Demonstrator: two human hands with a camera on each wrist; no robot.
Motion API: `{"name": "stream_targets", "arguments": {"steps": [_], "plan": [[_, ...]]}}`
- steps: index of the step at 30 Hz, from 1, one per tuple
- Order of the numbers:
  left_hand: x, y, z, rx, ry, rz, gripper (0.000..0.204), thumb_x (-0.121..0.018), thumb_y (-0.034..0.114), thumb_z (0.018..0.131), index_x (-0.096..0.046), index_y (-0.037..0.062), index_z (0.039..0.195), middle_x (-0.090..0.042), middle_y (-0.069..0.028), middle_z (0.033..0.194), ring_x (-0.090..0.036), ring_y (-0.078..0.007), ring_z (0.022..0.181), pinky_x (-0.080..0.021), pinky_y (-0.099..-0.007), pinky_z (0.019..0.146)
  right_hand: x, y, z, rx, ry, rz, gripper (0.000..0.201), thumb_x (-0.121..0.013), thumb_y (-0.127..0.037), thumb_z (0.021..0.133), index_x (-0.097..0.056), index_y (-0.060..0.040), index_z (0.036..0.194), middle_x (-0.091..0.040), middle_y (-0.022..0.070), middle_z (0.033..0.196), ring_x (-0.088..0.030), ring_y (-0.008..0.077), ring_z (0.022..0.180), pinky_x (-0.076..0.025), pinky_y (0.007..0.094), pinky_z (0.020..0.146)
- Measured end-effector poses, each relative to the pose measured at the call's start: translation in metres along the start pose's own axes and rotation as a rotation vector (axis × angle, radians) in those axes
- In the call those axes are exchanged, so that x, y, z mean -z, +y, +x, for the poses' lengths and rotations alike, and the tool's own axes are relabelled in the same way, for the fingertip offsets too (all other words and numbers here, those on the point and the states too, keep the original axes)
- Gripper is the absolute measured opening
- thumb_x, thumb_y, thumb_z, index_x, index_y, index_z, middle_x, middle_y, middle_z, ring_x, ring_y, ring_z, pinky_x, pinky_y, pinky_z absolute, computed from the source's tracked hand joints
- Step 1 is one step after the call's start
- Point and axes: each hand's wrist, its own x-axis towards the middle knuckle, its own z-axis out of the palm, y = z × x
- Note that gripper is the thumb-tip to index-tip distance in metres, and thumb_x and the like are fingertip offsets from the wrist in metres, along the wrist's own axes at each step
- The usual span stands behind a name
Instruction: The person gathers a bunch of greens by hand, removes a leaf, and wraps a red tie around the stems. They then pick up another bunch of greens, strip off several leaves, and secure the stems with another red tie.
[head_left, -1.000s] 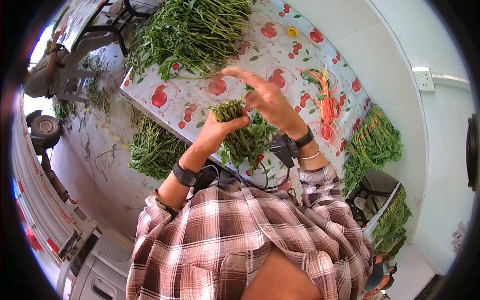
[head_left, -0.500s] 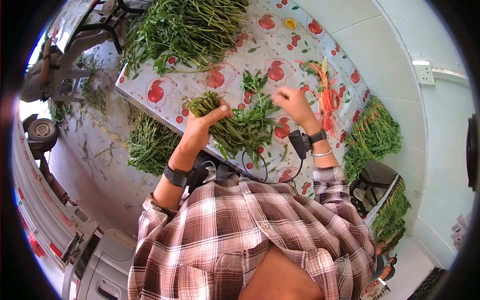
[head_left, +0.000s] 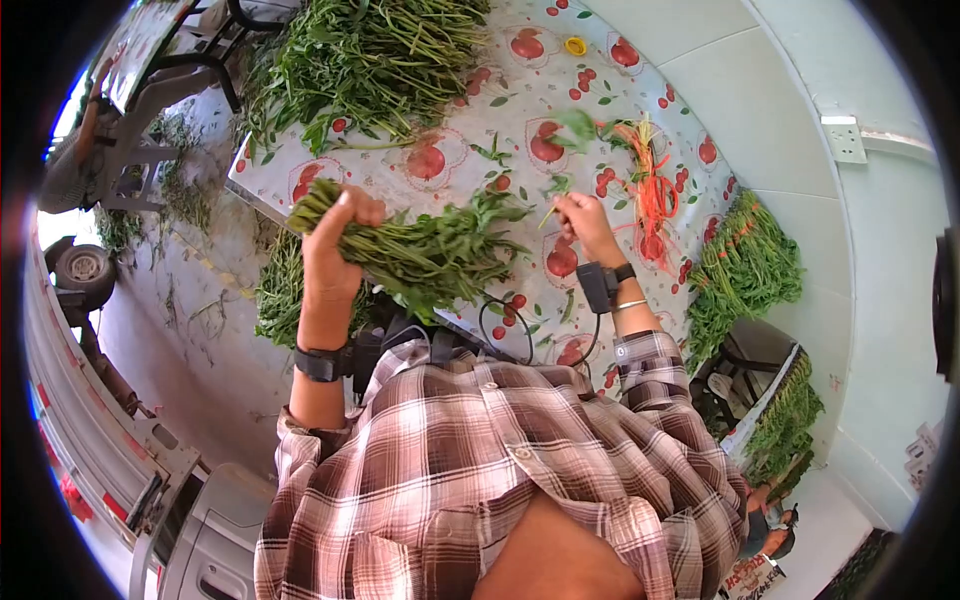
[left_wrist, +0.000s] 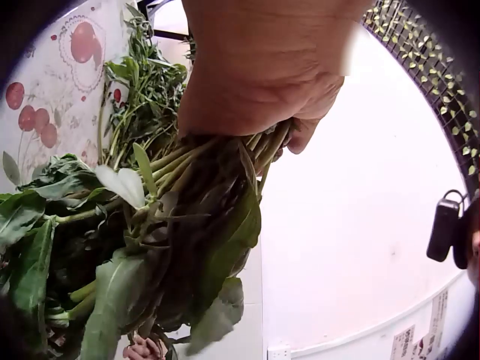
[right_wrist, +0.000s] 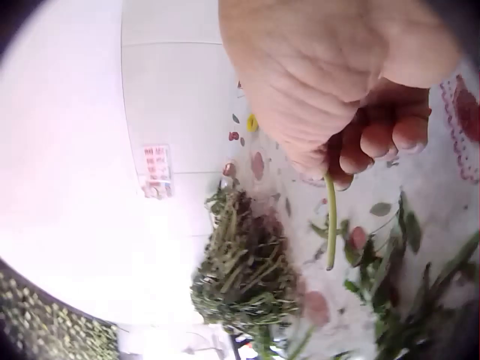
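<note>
My left hand (head_left: 335, 225) grips a bunch of leafy green stems (head_left: 430, 250) near its cut ends, the leaves spreading rightward over the table's front edge. In the left wrist view the bunch (left_wrist: 172, 225) hangs below the palm, which hides most of the fingers. My right hand (head_left: 588, 222) is over the table, to the right of the bunch's leaf tips. It pinches a thin pale stem (right_wrist: 331, 225), whose cut end sticks out below the fingertips. A blurred green sprig (head_left: 574, 130) shows just beyond this hand.
A large heap of greens (head_left: 370, 70) covers the table's far left. Orange ties (head_left: 655, 200) lie on the cherry-patterned tablecloth (head_left: 520, 110), with a yellow ring (head_left: 575, 46) beyond. Tied bundles (head_left: 745, 265) stand at the right by the wall; more greens (head_left: 285, 290) are at the left below the table.
My left hand has carried the bunch leftward, and its leaves now stretch out sideways. My right hand has moved away from the bunch to the right and now shows a thin stem in its fingers.
</note>
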Motion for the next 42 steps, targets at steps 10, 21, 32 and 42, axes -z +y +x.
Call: {"name": "stream_targets", "arguments": {"steps": [10,21,32,42], "plan": [[-0.052,-0.016,-0.014,0.1,-0.125,0.485,0.023,-0.067,0.005,0.075,-0.061,0.0042,0.097,-0.055,0.0001,0.08,-0.053,-0.0098,0.078,-0.042,-0.0245,0.073,-0.069,-0.075,-0.035,-0.038,-0.326,0.601,0.017,-0.061,-0.023,0.089,-0.059,-0.0072,0.083,-0.051,-0.0025,0.062,-0.039,0.0059,0.049,-0.033,0.0198,0.043],[-0.055,-0.009,-0.006,-0.007,-0.247,0.473,0.01,-0.06,0.007,0.08,-0.051,0.005,0.083,-0.054,-0.0032,0.08,-0.053,-0.0116,0.082,-0.044,-0.0296,0.075,-0.119,-0.105,-0.063,-0.077,-0.448,0.425,0.023,-0.057,-0.027,0.092,-0.063,-0.0056,0.085,-0.053,-0.003,0.062,-0.042,0.0041,0.049,-0.034,0.0185,0.046],[-0.006,0.07,0.009,-0.399,-0.07,-0.179,0.024,-0.053,0.028,0.091,-0.048,0.0094,0.077,-0.052,-0.0085,0.097,-0.05,-0.0254,0.103,-0.035,-0.046,0.1,-0.067,-0.081,-0.02,0.254,-0.227,0.093,0.026,-0.06,-0.019,0.087,-0.061,-0.0062,0.109,-0.058,-0.0025,0.084,-0.051,0.0047,0.071,-0.043,0.02,0.062],[0.026,0.06,0.024,-0.245,-0.018,-0.65,0.025,-0.063,0.019,0.085,-0.044,0.0095,0.071,-0.047,0.0,0.07,-0.051,-0.018,0.08,-0.029,-0.0459,0.106,-0.108,-0.089,-0.02,0.845,-0.219,-0.63,0.049,-0.071,-0.009,0.07,-0.056,-0.0126,0.117,-0.058,0.0087,0.106,-0.06,0.028,0.09,-0.049,0.0338,0.076]]}}
